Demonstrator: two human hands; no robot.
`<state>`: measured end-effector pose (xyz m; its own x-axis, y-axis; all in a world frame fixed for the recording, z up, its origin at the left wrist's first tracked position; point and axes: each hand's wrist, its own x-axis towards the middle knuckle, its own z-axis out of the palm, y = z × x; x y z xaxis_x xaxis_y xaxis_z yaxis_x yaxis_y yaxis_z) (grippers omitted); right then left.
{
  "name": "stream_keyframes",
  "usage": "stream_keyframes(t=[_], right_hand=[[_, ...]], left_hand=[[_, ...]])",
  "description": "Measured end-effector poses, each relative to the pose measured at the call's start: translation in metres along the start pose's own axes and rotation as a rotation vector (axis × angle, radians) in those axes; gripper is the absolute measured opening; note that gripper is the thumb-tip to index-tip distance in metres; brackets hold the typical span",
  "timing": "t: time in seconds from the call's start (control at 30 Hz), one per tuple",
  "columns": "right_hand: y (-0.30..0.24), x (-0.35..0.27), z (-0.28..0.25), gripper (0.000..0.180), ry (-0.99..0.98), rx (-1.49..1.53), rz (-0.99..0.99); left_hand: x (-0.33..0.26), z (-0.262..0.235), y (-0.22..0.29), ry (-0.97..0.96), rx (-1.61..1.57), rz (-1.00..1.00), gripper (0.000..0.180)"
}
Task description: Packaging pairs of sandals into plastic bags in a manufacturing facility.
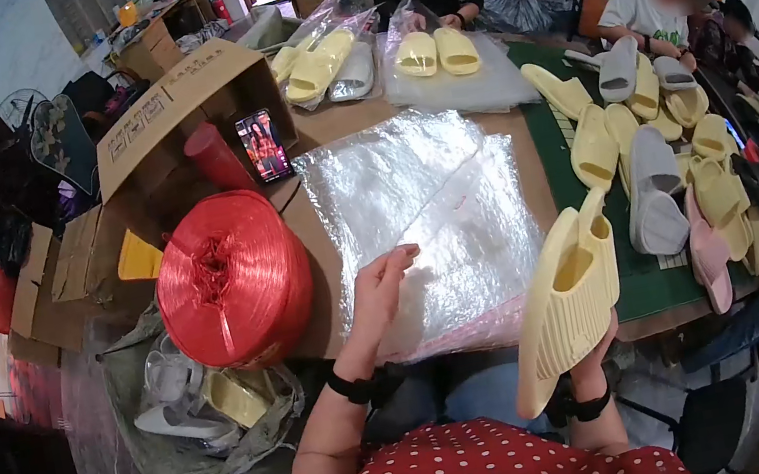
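We saw the left hand (378, 283) resting on the near-left edge of a stack of clear plastic bags (427, 218) laid flat on the table (320, 131), w/ the fingers loosely spread and the tips pressing the top sheet; whether they pinched a layer we couldn't tell. The right hand (595, 353) held a pair of pale yellow slippers (568, 300) at near right, just off the table's near edge. It gripped them from below at the near end, mostly hidden behind the soles, so the finger posture wasn't clear; only the fingertips showed, curled round one edge.

The pair stood nested together, ribbed soles facing us. Long axis ran near-left to far-right, tilted up, w/ the strap openings at the far, upper end and that end leaning toward the bags.

Handling, as we judged it: slippers looked like moulded foam, so prob. light, a bit springy, not fragile, grippy on the ribs; best held across the middle or heel w/ both soles squeezed together. Bags looked thin, limp and slippery, clingy layer to layer; best taken at an open edge or corner.

Left of the bags sat a big red twine spool (230, 279), a phone (262, 146) propped against a cardboard box (175, 111) beyond it. More slippers (654, 178) lay at right on a green mat (651, 280).
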<state>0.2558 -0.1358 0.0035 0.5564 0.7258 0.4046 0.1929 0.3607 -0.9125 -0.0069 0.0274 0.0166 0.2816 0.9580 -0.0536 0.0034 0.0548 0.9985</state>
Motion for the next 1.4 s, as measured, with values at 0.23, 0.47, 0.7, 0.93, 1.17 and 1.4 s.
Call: stream_keyframes(t=[0.23, 0.47, 0.7, 0.93, 1.17, 1.4], right_hand=[[-0.039, 0.013, 0.031, 0.027, -0.35, -0.262, -0.362], [-0.026, 0.01, 0.053, 0.026, -0.618, -0.503, -0.09], [0.002, 0.005, 0.035, 0.019, -0.53, -0.814, -0.109], [-0.021, 0.003, 0.052, 0.016, -0.605, -0.848, -0.107], [0.014, 0.024, 0.076, 0.016, -0.641, -0.915, -0.207], [-0.01, 0.075, 0.144, 0.019, -0.639, -0.846, 0.109]], left_hand=[[0.002, 0.008, -0.019, -0.034, 0.065, 0.038, 0.029], [-0.003, 0.009, -0.013, -0.286, -0.2, -0.032, 0.042], [-0.006, 0.009, 0.0, -0.314, 0.033, -0.038, 0.046], [-0.036, 0.035, 0.024, -0.275, 0.987, 0.718, 0.042], [-0.059, 0.051, 0.039, -0.404, 0.917, 0.717, 0.048], [-0.075, 0.044, 0.048, -0.48, 0.851, 0.724, 0.05]])
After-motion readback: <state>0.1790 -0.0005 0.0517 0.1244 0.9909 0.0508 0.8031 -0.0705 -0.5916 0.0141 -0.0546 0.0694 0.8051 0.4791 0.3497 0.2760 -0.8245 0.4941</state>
